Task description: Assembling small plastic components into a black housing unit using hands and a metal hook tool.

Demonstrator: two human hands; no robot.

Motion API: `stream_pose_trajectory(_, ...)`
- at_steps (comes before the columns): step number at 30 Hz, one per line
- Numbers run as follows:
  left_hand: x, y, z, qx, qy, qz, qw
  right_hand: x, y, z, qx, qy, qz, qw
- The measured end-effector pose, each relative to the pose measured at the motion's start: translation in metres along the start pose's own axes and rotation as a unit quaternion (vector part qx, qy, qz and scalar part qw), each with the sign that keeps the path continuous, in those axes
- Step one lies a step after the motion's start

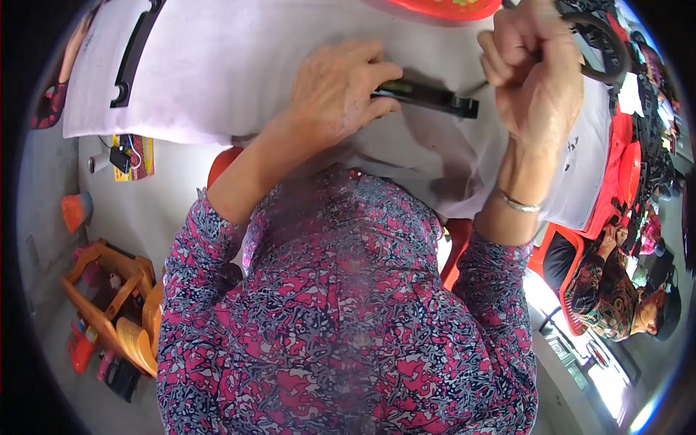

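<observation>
two hands at a black strip on a cloth-covered bench

we see the left hand lying on the white cloth, its fingers curled and pinching the near end of the flat black strip, which runs rightward to the right hand. that hand is closed in a fist around a thin tool (too blurred to name) just above the strip's far end. a second black strip lies well apart, upper left.

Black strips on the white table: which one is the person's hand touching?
The short one mid-table, pinned under the left hand. The long curved strip lies untouched at the far left.
</observation>
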State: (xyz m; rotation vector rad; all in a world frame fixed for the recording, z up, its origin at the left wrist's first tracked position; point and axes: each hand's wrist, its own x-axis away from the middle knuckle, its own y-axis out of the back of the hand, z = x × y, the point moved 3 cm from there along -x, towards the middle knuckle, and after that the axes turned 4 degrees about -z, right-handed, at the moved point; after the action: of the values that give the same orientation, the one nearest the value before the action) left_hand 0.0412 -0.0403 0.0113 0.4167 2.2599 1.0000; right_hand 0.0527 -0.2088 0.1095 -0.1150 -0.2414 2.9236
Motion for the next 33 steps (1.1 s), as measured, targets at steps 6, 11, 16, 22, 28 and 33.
stream_pose_trajectory(6, -0.003, 0.008, -0.004, 0.043, 0.003, 0.011, 0.999, -0.019, 0.112, -0.047, 0.444, 0.08, 0.135, 0.882)
stream_pose_trajectory(11, 0.002, 0.02, -0.007, 0.043, 0.017, 0.036, 0.998, -0.008, 0.124, -0.057, 0.462, 0.02, 0.124, 0.878)
stream_pose_trajectory(16, 0.002, 0.017, -0.002, 0.045, 0.014, 0.03, 0.998, -0.024, 0.106, -0.028, 0.539, 0.145, 0.155, 0.815)
stream_pose_trajectory(22, -0.002, 0.014, 0.0, 0.058, 0.022, 0.031, 0.998, -0.127, 0.099, -0.036, 0.474, 0.175, 0.001, 0.863)
stream_pose_trajectory(28, 0.002, 0.013, 0.003, 0.076, 0.012, 0.005, 0.997, -0.199, 0.085, -0.074, 0.496, 0.211, -0.012, 0.842)
stream_pose_trajectory(33, 0.001, 0.012, 0.002, 0.074, 0.007, 0.002, 0.997, -0.208, 0.074, -0.075, 0.555, 0.242, -0.008, 0.796)
